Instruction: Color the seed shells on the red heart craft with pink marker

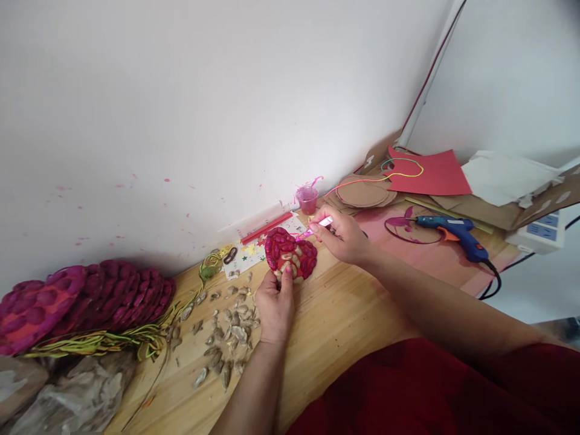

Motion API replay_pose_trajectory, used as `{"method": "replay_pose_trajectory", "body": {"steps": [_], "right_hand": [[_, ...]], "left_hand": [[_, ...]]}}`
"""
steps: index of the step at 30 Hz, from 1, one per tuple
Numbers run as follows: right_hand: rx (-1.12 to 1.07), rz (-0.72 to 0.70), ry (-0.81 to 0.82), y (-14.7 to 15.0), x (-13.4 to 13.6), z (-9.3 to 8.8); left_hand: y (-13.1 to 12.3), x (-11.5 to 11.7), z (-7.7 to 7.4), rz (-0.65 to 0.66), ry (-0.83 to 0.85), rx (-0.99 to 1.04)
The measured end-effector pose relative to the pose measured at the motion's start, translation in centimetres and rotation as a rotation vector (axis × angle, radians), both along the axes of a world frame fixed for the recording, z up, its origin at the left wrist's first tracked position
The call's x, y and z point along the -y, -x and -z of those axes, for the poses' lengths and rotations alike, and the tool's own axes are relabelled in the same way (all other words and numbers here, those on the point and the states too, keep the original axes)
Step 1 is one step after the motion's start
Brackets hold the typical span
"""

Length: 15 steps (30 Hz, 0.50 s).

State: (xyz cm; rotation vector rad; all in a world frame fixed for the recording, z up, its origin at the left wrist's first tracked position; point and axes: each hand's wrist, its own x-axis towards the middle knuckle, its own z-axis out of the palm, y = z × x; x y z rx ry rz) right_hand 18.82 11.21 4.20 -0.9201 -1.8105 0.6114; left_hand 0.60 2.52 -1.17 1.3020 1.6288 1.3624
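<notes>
As I look down through the head camera, the left hand [275,308] is clenched on the lower edge of a shell-covered disc [290,254], held tilted up just above the wooden table [344,320]. The right hand [343,237] pinches a small brush [317,226], its pink tip touching the disc's upper right. I see loose shells [226,338] near the left wrist, a paint cup [307,199] by the wall, and a blue glue gun [453,232] well to the right.
</notes>
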Motion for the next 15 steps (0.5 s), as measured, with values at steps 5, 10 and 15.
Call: {"method": "replay_pose_trajectory", "body": {"steps": [5, 10, 15], "right_hand": [[0.047, -0.029, -0.026, -0.08, -0.05, 0.13], [0.022, -0.032, 0.023, -0.08, 0.02, 0.08], [0.083, -0.047, 0.013, -0.01, 0.28, -0.28]], "left_hand": [[0.05, 0.0, 0.05, -0.004, 0.004, -0.012], [0.01, 0.02, -0.05, 0.004, 0.0, -0.015], [0.11, 0.0, -0.01, 0.004, 0.005, -0.058]]}}
